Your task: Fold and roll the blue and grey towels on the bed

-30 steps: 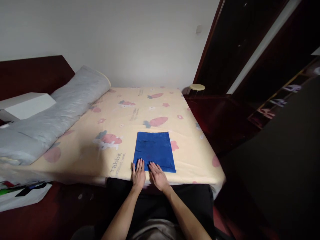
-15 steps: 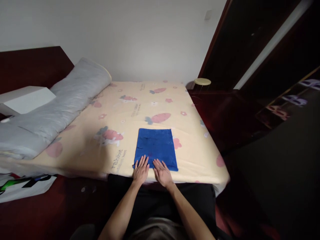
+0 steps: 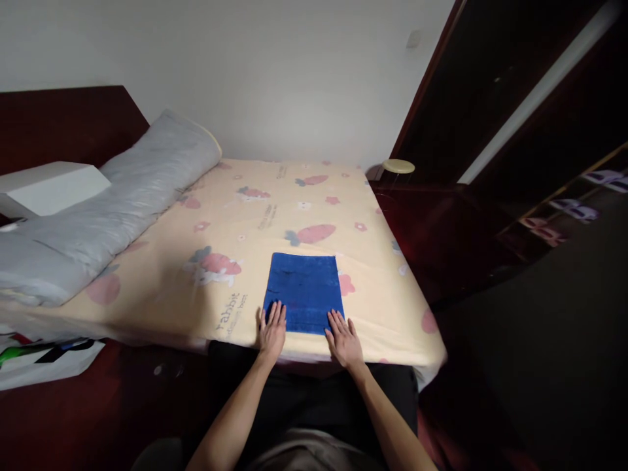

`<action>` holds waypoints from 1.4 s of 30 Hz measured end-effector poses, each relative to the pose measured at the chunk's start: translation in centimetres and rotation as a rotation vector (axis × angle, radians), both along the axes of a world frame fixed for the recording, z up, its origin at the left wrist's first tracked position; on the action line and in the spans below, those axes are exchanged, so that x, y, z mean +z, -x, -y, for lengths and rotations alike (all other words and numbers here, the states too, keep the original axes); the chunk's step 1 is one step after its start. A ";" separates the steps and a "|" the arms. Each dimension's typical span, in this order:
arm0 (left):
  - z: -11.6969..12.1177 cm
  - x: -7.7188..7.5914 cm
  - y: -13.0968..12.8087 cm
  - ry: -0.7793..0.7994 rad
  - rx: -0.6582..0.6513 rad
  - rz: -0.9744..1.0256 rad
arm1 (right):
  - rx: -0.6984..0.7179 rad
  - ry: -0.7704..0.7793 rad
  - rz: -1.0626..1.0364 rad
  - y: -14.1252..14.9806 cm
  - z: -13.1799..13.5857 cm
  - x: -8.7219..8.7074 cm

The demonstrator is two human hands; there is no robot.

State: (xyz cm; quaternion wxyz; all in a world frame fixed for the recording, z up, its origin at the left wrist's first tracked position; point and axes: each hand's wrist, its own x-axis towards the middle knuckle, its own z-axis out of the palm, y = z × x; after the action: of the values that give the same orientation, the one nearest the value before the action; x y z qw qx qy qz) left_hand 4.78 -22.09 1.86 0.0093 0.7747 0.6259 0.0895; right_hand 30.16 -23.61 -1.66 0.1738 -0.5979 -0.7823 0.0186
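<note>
A blue cloth (image 3: pixel 305 288), roughly square, lies flat near the front edge of the bed (image 3: pixel 167 294). My left hand (image 3: pixel 273 332) rests on its near left corner, fingers stretched out. On the near right corner lies my right hand (image 3: pixel 345 341), its fingers extended and slightly spread. Neither hand grips the cloth; both press lightly or just touch it. Faint wrinkles show on the cloth's left part. The corners under my hands are hidden.
A rolled grey quilt (image 3: pixel 132 190) lies along the left side of the bed, with a white box (image 3: pixel 59 190) beside it. A round stool (image 3: pixel 398 167) stands past the far right corner. Shoes (image 3: pixel 574 209) sit on a rack at right. A white bag (image 3: pixel 53 366) is at lower left.
My right hand has slid right along the cloth's near edge to its right corner. My left hand has shifted slightly left to the left corner. The cloth stays in place.
</note>
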 end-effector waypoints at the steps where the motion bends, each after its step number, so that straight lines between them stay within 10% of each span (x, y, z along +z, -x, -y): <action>1: 0.0 -0.1 -0.6 -0.006 -0.073 0.007 | 0.000 -0.006 0.006 0.0 0.0 -0.1; 7: 0.1 -0.5 -4.8 0.008 -0.337 0.036 | 0.016 -0.026 0.047 0.0 0.0 -0.2; 16: -0.6 0.0 1.7 0.016 -0.090 0.024 | -0.013 -0.072 0.038 0.8 0.2 0.7; 27: -0.5 0.0 2.4 0.084 -0.068 -0.038 | 0.325 0.027 -0.095 10.9 -0.9 3.0; 35: -0.4 -0.6 2.8 0.014 -0.075 -0.026 | -0.015 -0.033 -0.029 1.6 -1.5 0.5; 42: -0.9 -1.1 3.3 -0.080 -0.120 -0.049 | -0.025 -0.139 0.047 -2.2 -1.2 -0.8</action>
State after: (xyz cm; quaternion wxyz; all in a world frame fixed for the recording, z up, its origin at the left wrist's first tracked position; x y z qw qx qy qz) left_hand 1.49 -21.16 0.76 -0.0315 0.8125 0.5743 0.0949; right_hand 32.40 -22.39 -2.50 0.1967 -0.5942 -0.7781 -0.0517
